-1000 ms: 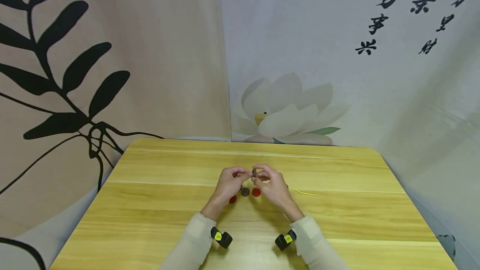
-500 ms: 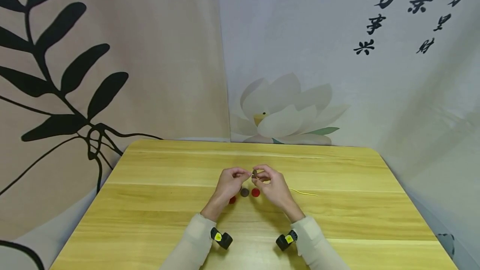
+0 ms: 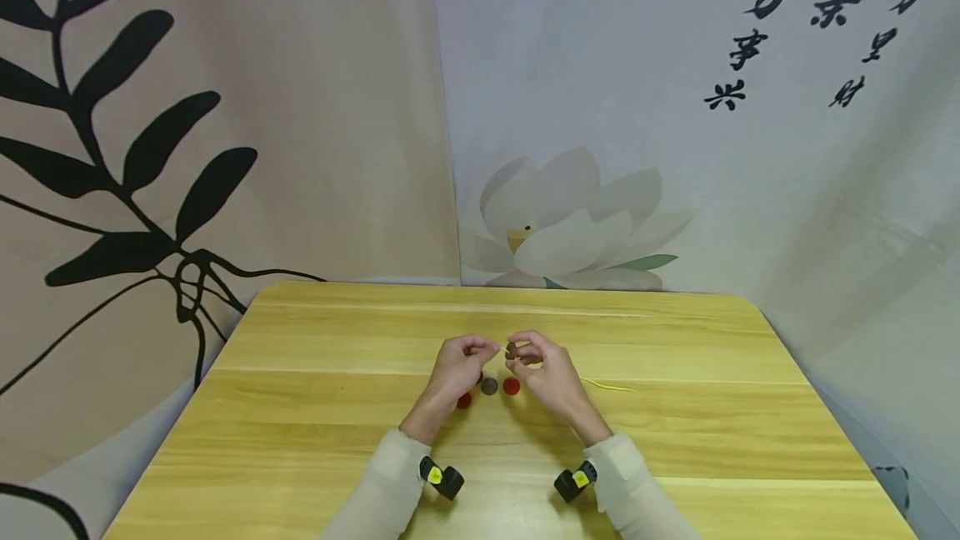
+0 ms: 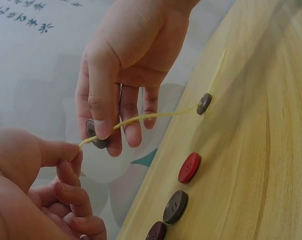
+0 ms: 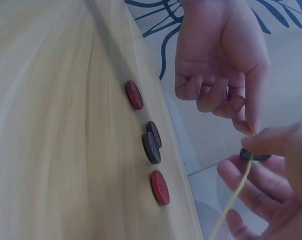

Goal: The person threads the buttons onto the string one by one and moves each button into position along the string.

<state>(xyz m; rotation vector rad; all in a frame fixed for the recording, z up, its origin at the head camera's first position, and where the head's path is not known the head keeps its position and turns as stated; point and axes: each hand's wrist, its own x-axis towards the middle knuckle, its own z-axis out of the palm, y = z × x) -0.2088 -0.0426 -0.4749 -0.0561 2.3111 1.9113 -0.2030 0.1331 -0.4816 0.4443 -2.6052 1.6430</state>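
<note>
Both hands are raised just above the middle of the wooden counter (image 3: 315, 407), close together. The right hand (image 3: 543, 369) has its grip closed on a dark grey button (image 4: 97, 136) — thumb and forefinger pinch it, the other fingers curled beneath. A yellow thread (image 4: 151, 116) passes the button; its near end is pinched between the thumb and forefinger of the left hand (image 3: 457, 365), whose remaining fingers are curled in. Farther along, the thread carries another grey button (image 4: 204, 103) at the counter's surface, and its tail trails over the wood to the right.

On the counter just below the hands lie loose buttons: a red one (image 4: 189, 167), a dark brown one (image 4: 175, 206) and a darker reddish one (image 4: 156, 231) at the frame edge; the right wrist view also shows a further red button (image 5: 134, 94) nearer the left hand.

Against a second ago almost nothing differs — the hands have held the same pinches and the same spot, with only a slight drift of the view, and the loose buttons lie where they were.
</note>
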